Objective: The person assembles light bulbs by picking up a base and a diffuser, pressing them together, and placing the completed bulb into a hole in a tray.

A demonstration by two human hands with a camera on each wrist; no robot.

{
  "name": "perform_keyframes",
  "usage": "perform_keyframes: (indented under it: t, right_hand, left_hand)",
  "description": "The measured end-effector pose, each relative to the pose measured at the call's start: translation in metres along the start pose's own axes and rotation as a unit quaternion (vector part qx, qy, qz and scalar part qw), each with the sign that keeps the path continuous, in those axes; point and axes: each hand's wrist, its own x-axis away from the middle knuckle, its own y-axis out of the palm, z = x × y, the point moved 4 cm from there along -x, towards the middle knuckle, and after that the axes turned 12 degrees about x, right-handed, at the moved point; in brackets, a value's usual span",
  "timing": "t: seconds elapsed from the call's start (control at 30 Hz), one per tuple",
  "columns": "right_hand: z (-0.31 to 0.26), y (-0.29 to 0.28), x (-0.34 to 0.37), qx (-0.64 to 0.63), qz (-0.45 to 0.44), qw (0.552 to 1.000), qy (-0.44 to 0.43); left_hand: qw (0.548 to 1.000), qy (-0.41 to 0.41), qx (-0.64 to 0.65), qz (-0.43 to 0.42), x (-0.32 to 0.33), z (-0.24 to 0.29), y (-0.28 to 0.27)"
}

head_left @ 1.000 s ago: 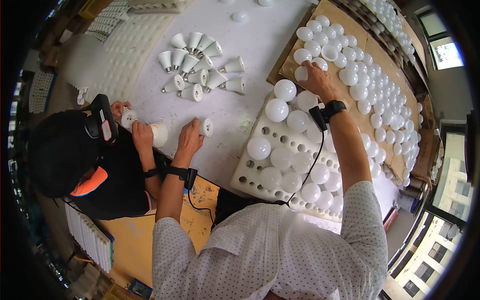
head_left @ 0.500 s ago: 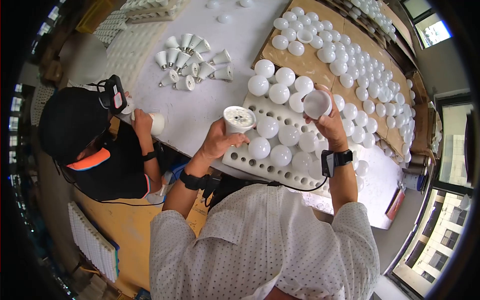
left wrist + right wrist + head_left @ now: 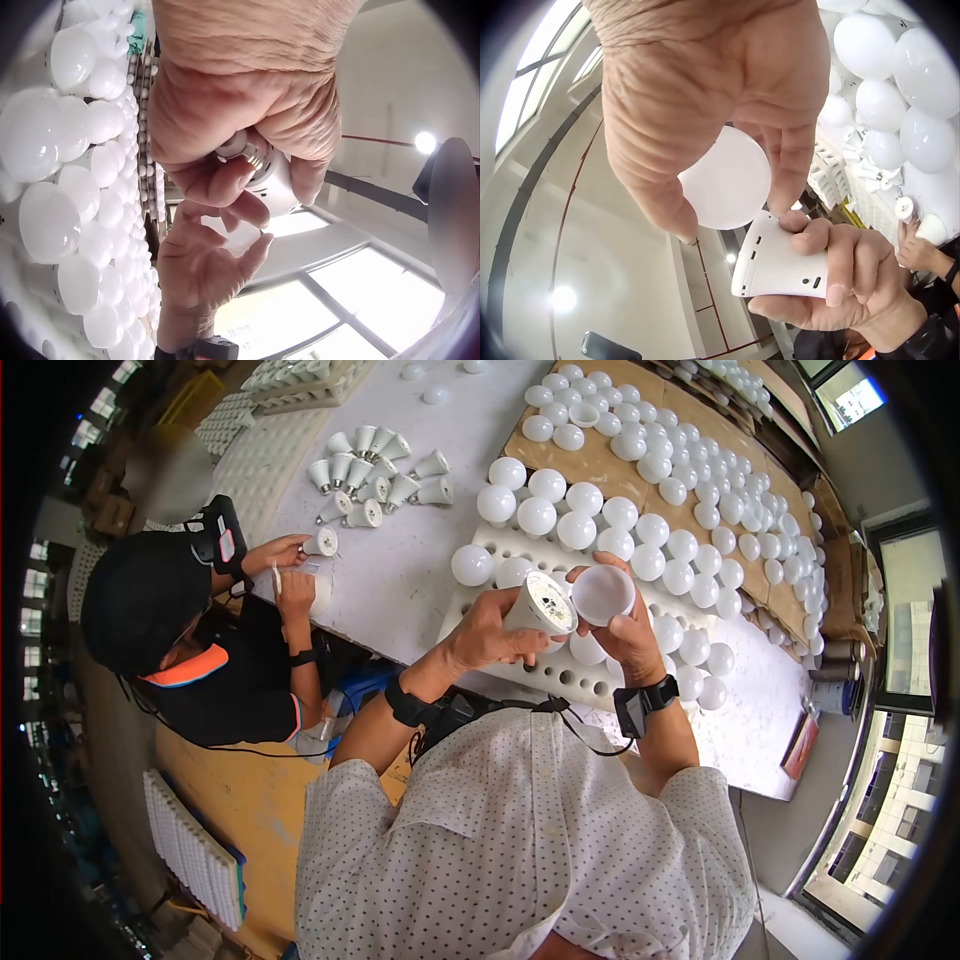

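Observation:
My left hand point(image 3: 487, 630) grips a white LED bulb base point(image 3: 541, 607), its open end with the round circuit plate tilted up and toward the right. In the left wrist view the metal screw cap point(image 3: 244, 150) pokes out among the curled fingers. Close beside it, my right hand point(image 3: 628, 630) holds a hollow white bulb cover point(image 3: 604, 595) by its sides, opening turned upward. From the right wrist view, thumb and fingers span the cover point(image 3: 727, 180), right next to the base point(image 3: 780, 259). Both hands are above a white foam tray point(image 3: 470, 600) holding round bulbs.
Many white covers point(image 3: 655, 467) stand on a brown board point(image 3: 510, 455) at the right. A cluster of bulb bases point(image 3: 375, 475) lies on the white table point(image 3: 440, 435). At the left, another person point(image 3: 200, 640) in a black cap handles a bulb base point(image 3: 322, 541).
My right hand has lifted a cover off the brown board and brought it back toward me. My left hand has carried the bulb base rightward, and the two parts are now side by side.

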Motion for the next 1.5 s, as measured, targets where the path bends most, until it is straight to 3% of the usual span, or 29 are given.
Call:
perform_keyframes:
  t: [0.27, 0.33, 0.43, 0.5, 0.53, 0.6, 0.73, 0.8, 0.93, 1.03, 1.1, 1.23, 1.43, 1.5]
  right_hand:
    - [0.001, 0.004, 0.004, 0.033, -0.028, 0.999, 0.011]
    - [-0.001, 0.006, 0.004, 0.033, -0.035, 0.999, 0.017]
    - [-0.009, 0.012, 0.004, 0.143, -0.026, 0.989, 0.033]
    - [-0.016, 0.020, 0.002, 0.411, -0.058, 0.907, -0.069]
    - [-0.019, 0.025, 0.002, 0.409, -0.060, 0.908, -0.067]
    - [-0.023, 0.039, 0.003, 0.551, -0.089, 0.829, -0.030]
    - [-0.017, 0.051, 0.004, 0.598, -0.101, 0.795, -0.028]
    - [-0.013, 0.057, 0.004, 0.623, -0.118, 0.773, 0.015]
    - [-0.007, 0.063, 0.004, 0.610, -0.119, 0.784, 0.014]
    - [0.003, 0.064, 0.003, 0.563, -0.101, 0.820, -0.040]
    - [0.001, 0.069, 0.003, 0.538, -0.085, 0.815, -0.198]
    - [0.009, 0.069, 0.004, 0.520, -0.097, 0.826, -0.195]
    - [0.015, 0.068, -0.005, 0.495, -0.116, 0.843, -0.178]
    - [0.019, 0.065, -0.016, 0.465, -0.097, 0.874, -0.101]
  left_hand:
    - [1.000, 0.000, 0.029, -0.004, 0.008, -0.005, 0.000]
    - [1.000, -0.007, 0.007, 0.006, 0.011, -0.003, 0.000]
    - [0.996, -0.030, -0.081, 0.037, 0.014, 0.004, -0.002]
    - [0.992, -0.041, -0.113, 0.036, 0.014, 0.004, -0.006]
    - [0.987, -0.050, -0.147, 0.034, 0.014, 0.003, -0.007]
    - [0.982, -0.074, -0.169, 0.032, 0.015, -0.002, -0.012]
    - [0.968, -0.117, -0.222, 0.027, 0.018, -0.006, -0.016]
    - [0.966, -0.121, -0.227, 0.026, 0.021, -0.005, -0.017]
    - [0.967, -0.122, -0.223, 0.027, 0.025, -0.007, -0.019]
    - [0.965, -0.132, -0.226, 0.030, 0.027, -0.011, -0.023]
    - [0.970, -0.120, -0.211, 0.021, 0.027, -0.013, -0.022]
    - [0.982, -0.071, -0.175, 0.006, 0.031, -0.003, -0.014]
    - [0.985, -0.088, -0.145, 0.017, 0.032, -0.008, -0.021]
    - [0.982, -0.116, -0.146, 0.031, 0.035, -0.008, -0.036]
